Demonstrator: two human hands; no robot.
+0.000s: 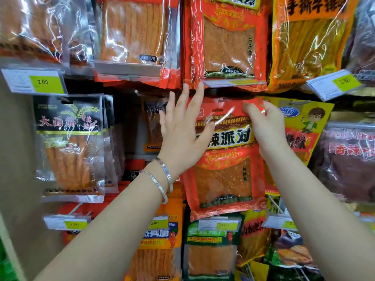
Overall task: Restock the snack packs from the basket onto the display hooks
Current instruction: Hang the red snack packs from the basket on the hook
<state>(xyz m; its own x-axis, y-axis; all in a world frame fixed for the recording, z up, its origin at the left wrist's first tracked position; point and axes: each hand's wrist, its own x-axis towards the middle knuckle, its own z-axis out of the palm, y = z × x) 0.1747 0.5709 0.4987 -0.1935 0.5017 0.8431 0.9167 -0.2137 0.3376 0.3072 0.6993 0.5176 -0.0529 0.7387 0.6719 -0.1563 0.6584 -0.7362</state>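
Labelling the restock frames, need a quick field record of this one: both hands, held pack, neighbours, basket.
left hand: fingers straight and spread, thumb on the front of the red snack pack
right hand: pinches the pack's top right corner
pack pose: upright, in the middle row; whether it is on a display hook cannot be told
neighbours: black pack further left, yellow pack right, partly behind the right hand
price tag: yellow, reads 2.00, below the pack
basket: not in view

Both arms raised, left hand [182, 132] splayed, right hand [266, 128] pinching.
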